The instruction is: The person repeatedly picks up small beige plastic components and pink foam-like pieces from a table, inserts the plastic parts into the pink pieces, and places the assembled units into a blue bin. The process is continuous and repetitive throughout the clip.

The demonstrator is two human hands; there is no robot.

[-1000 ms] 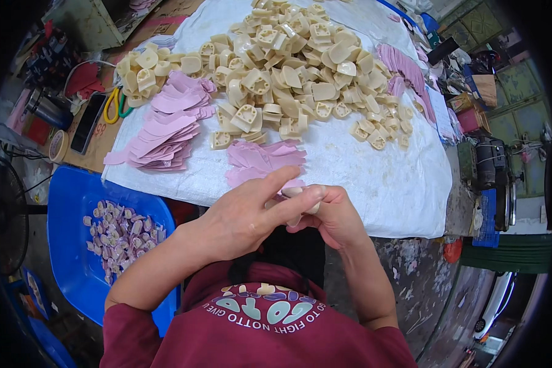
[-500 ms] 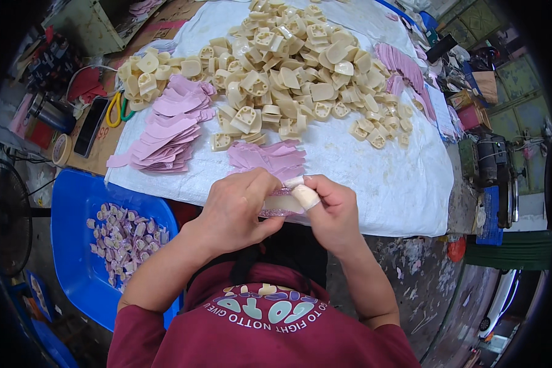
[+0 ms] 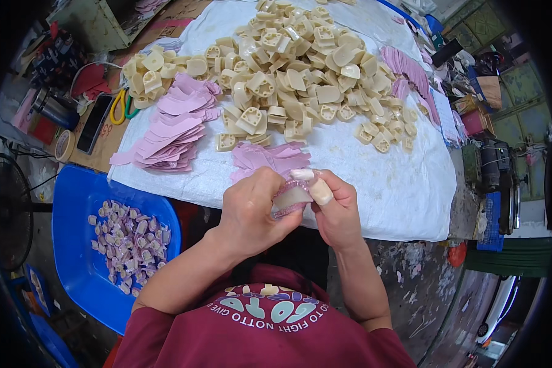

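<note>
1. Here, left hand point(image 3: 251, 211) and right hand point(image 3: 334, 205) pinch one cream block wrapped in a pink sheet point(image 3: 290, 197) between them.
2. Just beyond the grip: loose pink sheets point(image 3: 270, 157); farther, cream block pile point(image 3: 300, 67).

A bare strip of white cloth point(image 3: 374, 184) along the table's near edge leaves passing room; farther back, the heap of cream plastic blocks point(image 3: 294, 73) and stacked pink paper cutouts point(image 3: 172, 132) crowd it.
</note>
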